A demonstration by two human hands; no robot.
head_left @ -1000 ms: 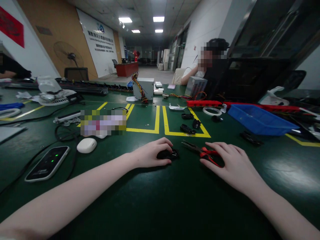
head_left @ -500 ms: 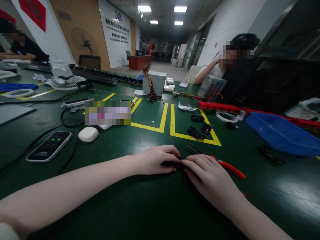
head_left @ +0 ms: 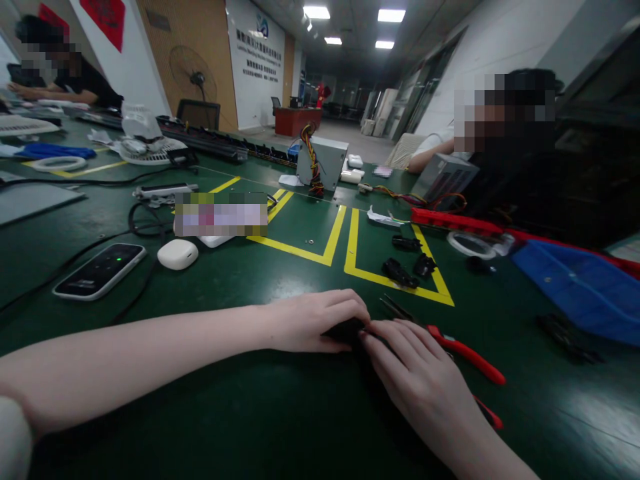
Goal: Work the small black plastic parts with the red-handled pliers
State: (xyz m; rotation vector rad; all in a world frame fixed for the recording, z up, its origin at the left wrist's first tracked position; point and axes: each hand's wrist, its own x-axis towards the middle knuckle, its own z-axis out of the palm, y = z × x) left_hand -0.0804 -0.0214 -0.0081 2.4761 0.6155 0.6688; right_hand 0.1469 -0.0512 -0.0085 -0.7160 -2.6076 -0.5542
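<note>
My left hand (head_left: 315, 321) lies on the green table (head_left: 280, 413) with its fingers curled round a small black part (head_left: 345, 328). My right hand (head_left: 415, 370) meets it from the right, fingertips pinched on the same black part. Red-handled pliers (head_left: 460, 350) lie on the table just right of my right hand, jaws pointing away; nothing holds them.
Several loose black parts (head_left: 405, 267) sit inside yellow floor-tape lines. A white earbud case (head_left: 177, 254), a phone (head_left: 100, 270) and cables lie at left. A blue bin (head_left: 580, 287) is at right. A power supply box (head_left: 323, 162) stands behind; one person sits far right, another far left.
My right hand left the pliers on the table and moved left to join my left hand on the black part. The view shifted slightly to the left.
</note>
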